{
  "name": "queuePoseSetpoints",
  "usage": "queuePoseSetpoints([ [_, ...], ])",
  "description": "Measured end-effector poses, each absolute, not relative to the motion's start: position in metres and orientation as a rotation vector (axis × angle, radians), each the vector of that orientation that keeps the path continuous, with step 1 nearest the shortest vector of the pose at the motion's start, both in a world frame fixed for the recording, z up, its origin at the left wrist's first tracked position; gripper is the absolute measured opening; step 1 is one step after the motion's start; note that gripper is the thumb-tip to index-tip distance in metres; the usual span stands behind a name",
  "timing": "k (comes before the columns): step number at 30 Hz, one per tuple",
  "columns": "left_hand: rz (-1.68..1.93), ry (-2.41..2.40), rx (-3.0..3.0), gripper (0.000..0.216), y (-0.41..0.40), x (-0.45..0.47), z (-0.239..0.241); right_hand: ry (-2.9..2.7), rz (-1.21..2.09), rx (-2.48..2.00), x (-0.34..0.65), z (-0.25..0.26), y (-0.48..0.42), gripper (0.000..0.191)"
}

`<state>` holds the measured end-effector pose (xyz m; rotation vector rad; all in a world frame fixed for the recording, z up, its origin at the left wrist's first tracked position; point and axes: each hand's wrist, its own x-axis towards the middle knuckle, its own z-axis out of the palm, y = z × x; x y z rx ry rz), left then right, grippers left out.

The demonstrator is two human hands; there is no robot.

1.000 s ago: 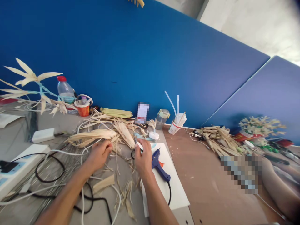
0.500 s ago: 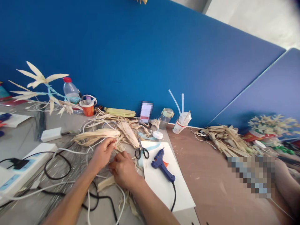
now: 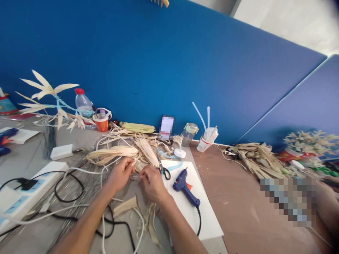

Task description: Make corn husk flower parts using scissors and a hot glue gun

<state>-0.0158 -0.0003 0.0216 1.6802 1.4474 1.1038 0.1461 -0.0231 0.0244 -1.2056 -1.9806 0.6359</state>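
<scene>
My left hand is closed in a pinch just in front of a bundle of dried corn husk. A little apart to its right, my right hand is closed too, fingertips turned toward the left. Pale thin bits show by the fingertips, but what each hand grips is too small to make out. Another corn husk lies behind the right hand, beside black-handled scissors that the hand partly covers. Below the hands lies a cut husk piece. A blue glue gun rests on white paper at the right.
A power strip and looping cables lie at left, near a husk flower, a bottle and a red cup. Behind stand a phone, a jar and a cup with glue sticks. Another person's arm is at right.
My right hand has moved up and away from the left hand, uncovering the cut husk piece and now hiding part of the scissors. The left hand stays pinched by the husk bundle.
</scene>
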Motion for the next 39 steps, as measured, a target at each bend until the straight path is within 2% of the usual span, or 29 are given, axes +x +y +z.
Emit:
queuePoseSetpoints([
  [6,1.097,1.375,1.693,0.019,-0.002,-0.008,0.012,-1.417,1.023,-1.217,0.167,0.028,-0.010,0.007],
  [15,1.055,1.371,1.715,0.023,-0.005,-0.001,0.009,-0.880,1.399,-0.885,0.167,0.028,-0.007,0.025],
  [19,1.032,1.444,1.801,0.021,-0.009,0.002,0.010,-1.009,1.388,-1.044,0.155,0.025,-0.011,0.026],
  [22,1.032,1.448,1.870,0.018,-0.013,0.004,0.010,-1.164,1.320,-1.158,0.149,0.026,-0.016,0.018],
  [25,1.052,1.427,1.914,0.016,-0.016,0.006,0.011,-1.252,1.295,-1.179,0.147,0.031,-0.020,0.011],
  [29,1.108,1.395,1.812,0.019,-0.017,0.005,0.015,-1.281,1.292,-1.177,0.154,0.035,-0.018,0.011],
  [35,1.262,1.195,1.429,0.031,-0.012,0.002,0.029,-1.009,0.977,-1.290,0.174,0.036,-0.009,0.028],
  [37,1.220,1.137,1.327,0.029,-0.011,0.004,0.031,-0.860,1.002,-1.262,0.176,0.034,-0.007,0.038],
  [39,1.176,1.089,1.244,0.025,-0.012,0.006,0.031,-0.704,1.176,-1.132,0.175,0.033,-0.007,0.036],
])
